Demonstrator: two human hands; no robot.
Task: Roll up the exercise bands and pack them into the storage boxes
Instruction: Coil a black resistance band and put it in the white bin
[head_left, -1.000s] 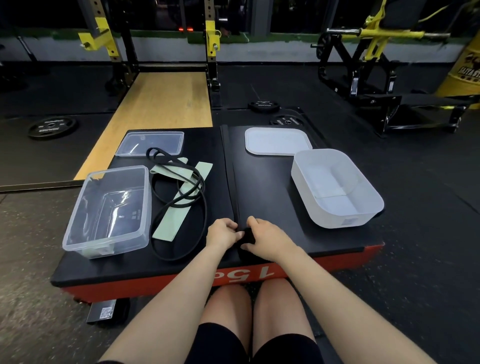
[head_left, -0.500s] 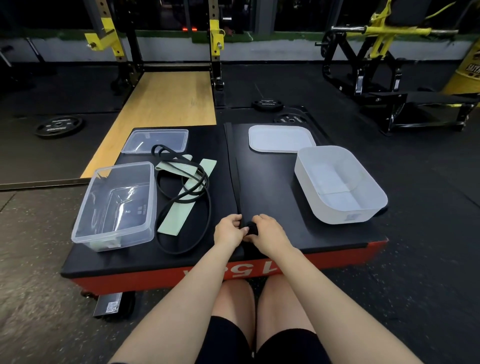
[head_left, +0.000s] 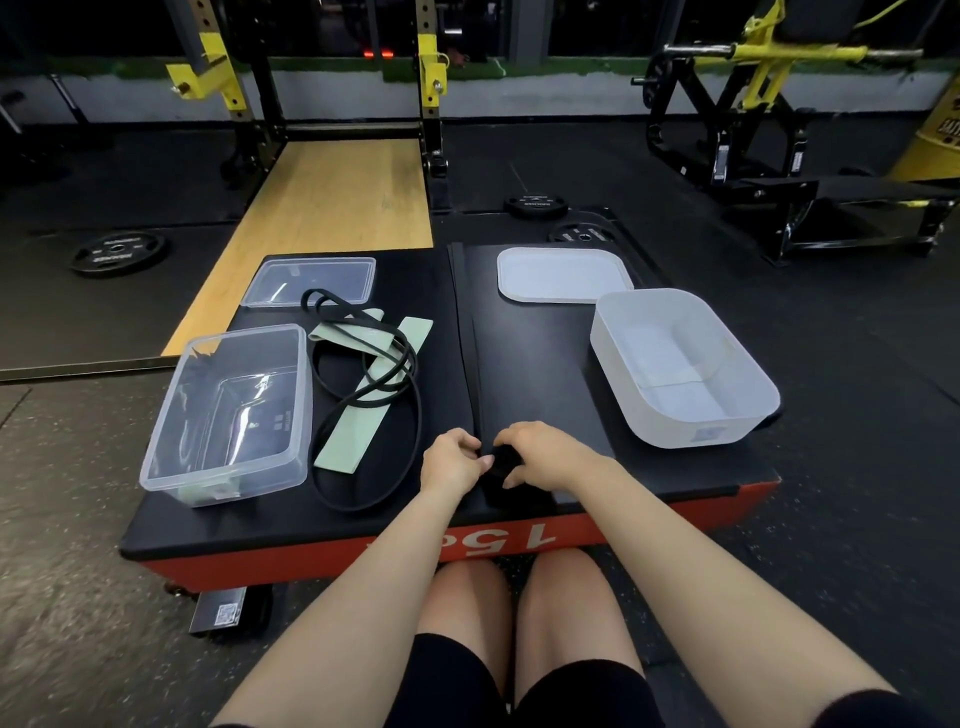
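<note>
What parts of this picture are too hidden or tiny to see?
- Head view: the rolled end of the flat black band is mostly covered by the left hand and right hand.
- The small label on the white plastic box is too blurred to read.
- The black platform hides the floor beneath.

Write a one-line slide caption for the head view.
Both hands, left and right, roll a black band on the platform between clear and white boxes.
</note>
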